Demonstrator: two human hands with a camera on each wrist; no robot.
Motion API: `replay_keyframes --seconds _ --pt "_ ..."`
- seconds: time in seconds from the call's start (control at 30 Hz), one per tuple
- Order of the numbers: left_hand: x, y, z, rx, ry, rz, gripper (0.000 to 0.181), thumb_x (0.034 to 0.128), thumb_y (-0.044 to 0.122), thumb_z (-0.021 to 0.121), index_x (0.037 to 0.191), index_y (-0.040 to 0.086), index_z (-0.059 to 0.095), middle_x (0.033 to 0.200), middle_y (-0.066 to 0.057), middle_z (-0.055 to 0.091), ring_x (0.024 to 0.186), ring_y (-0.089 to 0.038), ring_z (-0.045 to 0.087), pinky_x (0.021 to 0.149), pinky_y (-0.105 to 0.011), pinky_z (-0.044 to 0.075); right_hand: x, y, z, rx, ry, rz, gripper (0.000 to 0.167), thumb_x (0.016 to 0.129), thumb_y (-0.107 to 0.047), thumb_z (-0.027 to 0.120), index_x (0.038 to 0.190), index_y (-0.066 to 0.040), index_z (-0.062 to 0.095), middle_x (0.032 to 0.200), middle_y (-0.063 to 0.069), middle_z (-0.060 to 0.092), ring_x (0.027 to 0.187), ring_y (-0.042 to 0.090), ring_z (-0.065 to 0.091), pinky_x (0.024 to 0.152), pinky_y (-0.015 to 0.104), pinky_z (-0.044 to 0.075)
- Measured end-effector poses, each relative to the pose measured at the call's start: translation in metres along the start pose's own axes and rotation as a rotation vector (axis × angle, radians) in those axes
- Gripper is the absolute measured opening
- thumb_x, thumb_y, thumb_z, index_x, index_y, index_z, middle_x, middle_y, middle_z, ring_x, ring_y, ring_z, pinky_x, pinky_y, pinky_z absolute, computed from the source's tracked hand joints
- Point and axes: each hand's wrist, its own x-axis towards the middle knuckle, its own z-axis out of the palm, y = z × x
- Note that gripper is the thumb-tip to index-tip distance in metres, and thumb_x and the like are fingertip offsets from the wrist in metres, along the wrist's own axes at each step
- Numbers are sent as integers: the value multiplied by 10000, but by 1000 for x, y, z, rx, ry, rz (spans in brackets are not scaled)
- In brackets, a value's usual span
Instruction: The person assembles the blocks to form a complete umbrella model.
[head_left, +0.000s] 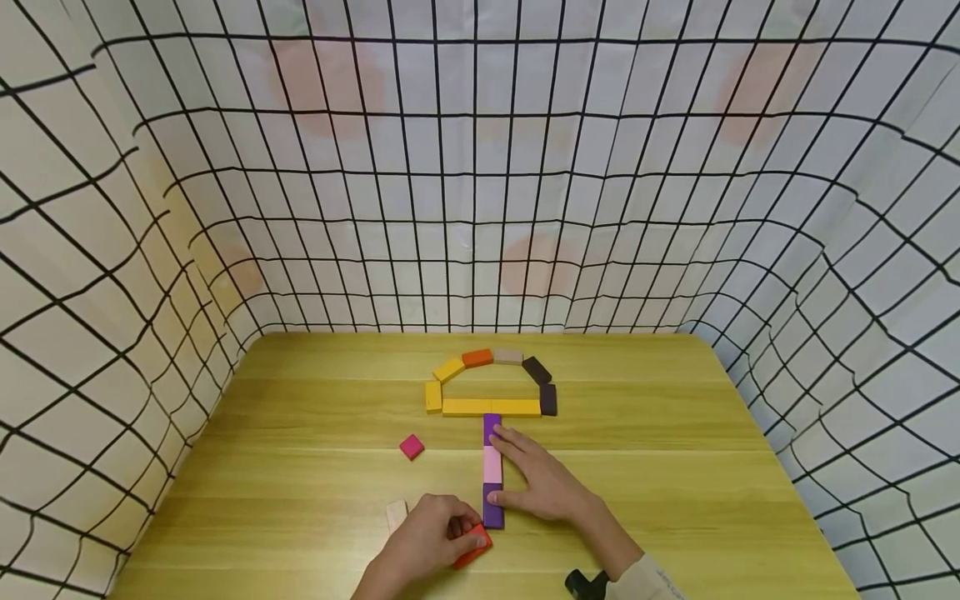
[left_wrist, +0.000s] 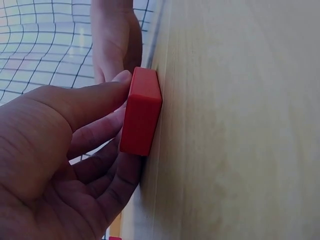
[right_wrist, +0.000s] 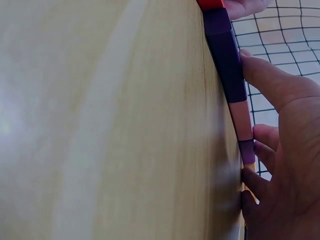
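My left hand (head_left: pixel 429 537) pinches a red block (head_left: pixel 472 547) between thumb and fingers, at the near end of a column of blocks. In the left wrist view the red block (left_wrist: pixel 142 112) sits at or just above the tabletop; I cannot tell which. The column has a purple block (head_left: pixel 492 427) at the far end, a pink block (head_left: pixel 492 464) in the middle and a dark purple block (head_left: pixel 493 517) nearest. My right hand (head_left: pixel 546 482) lies over the column from the right, its fingertips touching the far purple block and its thumb on the near one.
Beyond the column lie two yellow blocks (head_left: pixel 468 407) end to end, under an arch of yellow, orange (head_left: pixel 477 358), grey and black (head_left: pixel 537 369) blocks. A crimson block (head_left: pixel 412 447) and a pale wooden block (head_left: pixel 397 513) lie left. Netting (head_left: pixel 474 175) surrounds the table; a black object (head_left: pixel 585 585) is by the right forearm.
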Motion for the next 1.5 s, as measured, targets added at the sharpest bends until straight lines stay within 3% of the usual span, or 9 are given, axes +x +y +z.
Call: replay_keyframes --seconds 0.43,1.23,1.5 --pt "-1 2 1 17 -6 -19 138 916 304 799 946 169 785 745 169 604 658 38 519 589 -162 474 0 0 2 6 -5 0 906 900 -696 635 1626 -240 342 1709 -38 262 1576 296 257 1222 584 325" --pt "-1 0 2 20 24 14 125 918 273 798 945 152 786 747 173 603 660 53 519 591 -154 481 -1 2 2 21 10 -17 908 904 -660 656 1628 -216 335 1712 6 260 1577 318 248 1217 610 316" --pt "-3 -5 -9 9 48 12 164 953 300 757 1017 154 796 792 162 649 689 38 551 613 -169 501 0 1 2 17 5 0 914 896 -695 639 1626 -232 341 1712 -31 258 1582 284 241 1236 575 303"
